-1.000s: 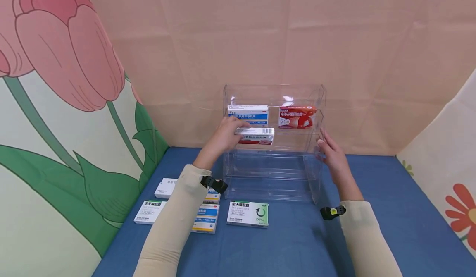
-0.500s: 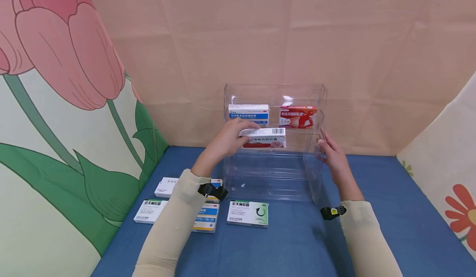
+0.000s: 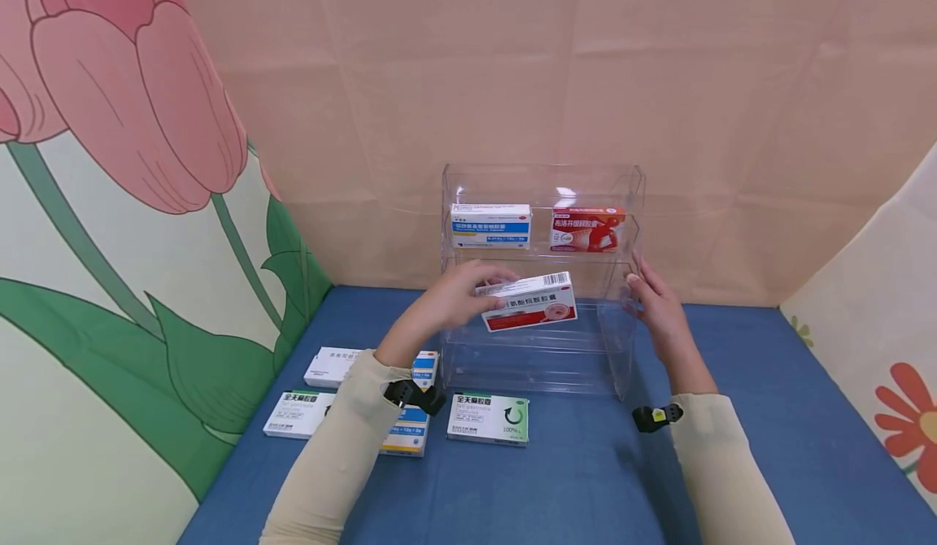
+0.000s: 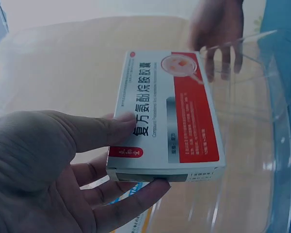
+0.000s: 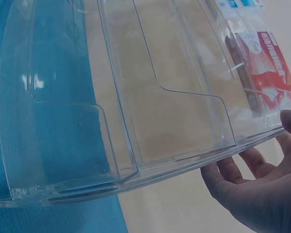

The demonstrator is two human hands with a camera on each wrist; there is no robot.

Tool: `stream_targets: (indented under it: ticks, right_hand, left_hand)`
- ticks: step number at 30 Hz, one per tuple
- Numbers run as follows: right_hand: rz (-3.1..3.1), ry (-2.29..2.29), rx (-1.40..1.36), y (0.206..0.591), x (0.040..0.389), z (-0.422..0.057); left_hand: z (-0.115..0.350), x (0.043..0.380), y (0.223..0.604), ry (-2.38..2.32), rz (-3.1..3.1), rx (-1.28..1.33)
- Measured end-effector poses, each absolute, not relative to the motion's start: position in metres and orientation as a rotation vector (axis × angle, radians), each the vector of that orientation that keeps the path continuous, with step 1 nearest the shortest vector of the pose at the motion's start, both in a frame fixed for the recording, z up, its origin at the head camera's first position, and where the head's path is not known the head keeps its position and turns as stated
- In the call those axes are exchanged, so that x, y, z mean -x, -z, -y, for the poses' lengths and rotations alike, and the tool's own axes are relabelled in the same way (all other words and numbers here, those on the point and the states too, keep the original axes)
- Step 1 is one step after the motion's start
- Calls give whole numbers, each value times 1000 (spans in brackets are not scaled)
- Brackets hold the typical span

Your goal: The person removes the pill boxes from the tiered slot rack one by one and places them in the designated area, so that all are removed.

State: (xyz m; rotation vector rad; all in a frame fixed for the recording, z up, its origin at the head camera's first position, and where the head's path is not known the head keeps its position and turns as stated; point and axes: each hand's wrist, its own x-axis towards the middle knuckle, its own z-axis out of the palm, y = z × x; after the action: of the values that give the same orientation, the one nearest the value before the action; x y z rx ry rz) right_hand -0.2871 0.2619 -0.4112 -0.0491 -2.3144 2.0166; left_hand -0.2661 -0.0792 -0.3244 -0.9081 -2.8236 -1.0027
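Observation:
My left hand [image 3: 459,294] pinches a white-and-red medicine box [image 3: 538,303] by its left end, thumb on the printed face. In the head view the box tilts slightly, in front of the middle of a clear acrylic tiered rack [image 3: 530,381]. The left wrist view shows fingers beneath the box [image 4: 194,116]. At the rack's right side, my right hand [image 3: 660,307] grips the side panel, thumb at the front edge and fingers along the outside. On the upper tier stand a white-and-blue medicine box [image 3: 490,228] at left and a red medicine box [image 3: 588,230] at right.
A green-and-white medicine box [image 3: 488,420] lies on the blue cloth [image 3: 571,488] before the rack. Further left lie another green-and-white box [image 3: 296,415], a white box [image 3: 333,366] and white-and-blue boxes [image 3: 405,435], partly hidden by my left sleeve. A pink backdrop [image 3: 381,122] rises behind.
My left hand has moved the white-and-red medicine box rightward, then down and out from the rack's middle tier, turning its printed face into view. My right hand stays at the rack's side.

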Motion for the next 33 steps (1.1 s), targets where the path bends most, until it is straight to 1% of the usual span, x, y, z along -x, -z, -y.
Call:
stream_targets:
  ticks: [15, 33]
  right_hand:
    - [2334, -1982, 50, 411, 285, -259]
    - [2347, -1993, 33, 409, 285, -261]
  left_hand:
    - [71, 259, 351, 1076, 2905, 1004]
    - [44, 261, 385, 1194, 3082, 1065]
